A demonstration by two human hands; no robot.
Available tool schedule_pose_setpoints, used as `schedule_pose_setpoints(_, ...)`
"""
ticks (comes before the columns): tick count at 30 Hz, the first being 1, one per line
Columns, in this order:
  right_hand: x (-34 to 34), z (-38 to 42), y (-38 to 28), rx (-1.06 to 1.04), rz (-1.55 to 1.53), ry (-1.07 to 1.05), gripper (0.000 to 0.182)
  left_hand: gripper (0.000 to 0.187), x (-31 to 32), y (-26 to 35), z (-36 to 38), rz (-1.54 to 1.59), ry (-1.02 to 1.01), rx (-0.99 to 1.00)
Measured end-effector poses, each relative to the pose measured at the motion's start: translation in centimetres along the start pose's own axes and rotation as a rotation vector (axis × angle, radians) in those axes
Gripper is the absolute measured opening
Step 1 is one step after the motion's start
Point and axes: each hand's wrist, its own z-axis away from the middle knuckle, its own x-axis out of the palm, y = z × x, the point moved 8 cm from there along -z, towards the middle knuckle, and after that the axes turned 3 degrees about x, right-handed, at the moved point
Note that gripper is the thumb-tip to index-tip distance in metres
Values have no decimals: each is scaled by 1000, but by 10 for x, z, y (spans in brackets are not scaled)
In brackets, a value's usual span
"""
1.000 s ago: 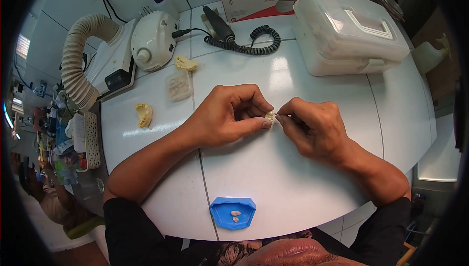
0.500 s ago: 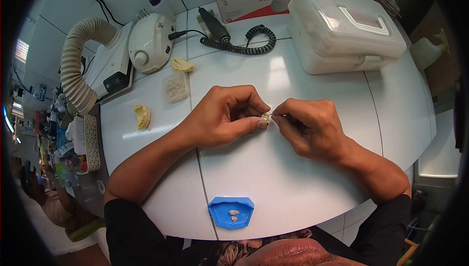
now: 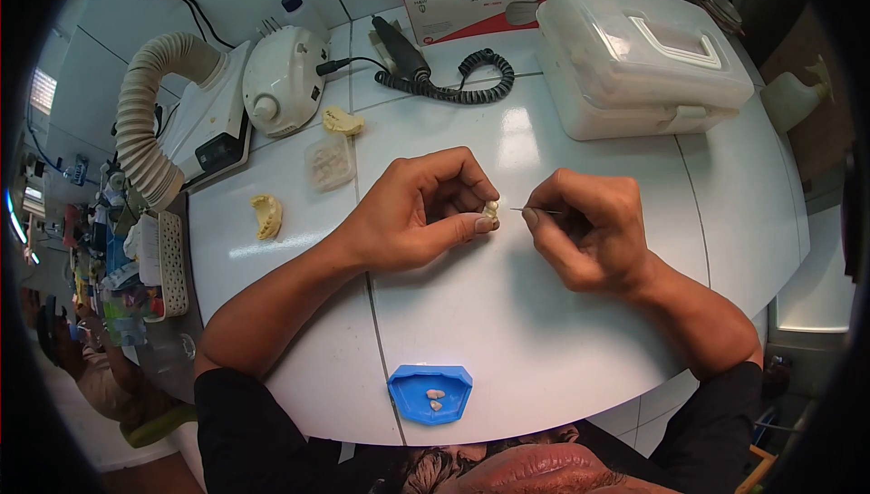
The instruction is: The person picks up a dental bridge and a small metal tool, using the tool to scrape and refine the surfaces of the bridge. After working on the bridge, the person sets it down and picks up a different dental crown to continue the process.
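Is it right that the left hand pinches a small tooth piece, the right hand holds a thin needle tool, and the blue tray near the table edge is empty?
Not quite. The head view shows the blue tray holds two small tooth pieces. The rest stands: the left hand pinches a small tooth piece, and the right hand holds a thin needle tool.

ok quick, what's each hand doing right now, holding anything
Left hand: closed, pinching a small tooth piece between thumb and fingertips.
Right hand: closed on a thin pointed tool, its tip just apart from the piece.
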Motion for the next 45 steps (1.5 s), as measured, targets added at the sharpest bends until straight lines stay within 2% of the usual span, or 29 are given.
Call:
schedule_pose_setpoints(5, -2, -1, 16, 95, -89, 32, 6, 29, 2, 9, -1, 22, 21, 20)
schedule_pose_setpoints(19, 5, -2, 6, -5, -1, -45, 8, 22, 2, 4, 0, 43, 11, -2)
schedule_pose_setpoints(37, 8, -1, 5, -31, 3, -65, 8, 31, 6, 7, 0, -13, -36, 57)
schedule_pose_setpoints(45, 8, -2, 4, -49, -23, -66, 8, 31, 7, 10, 0, -13, -31, 3)
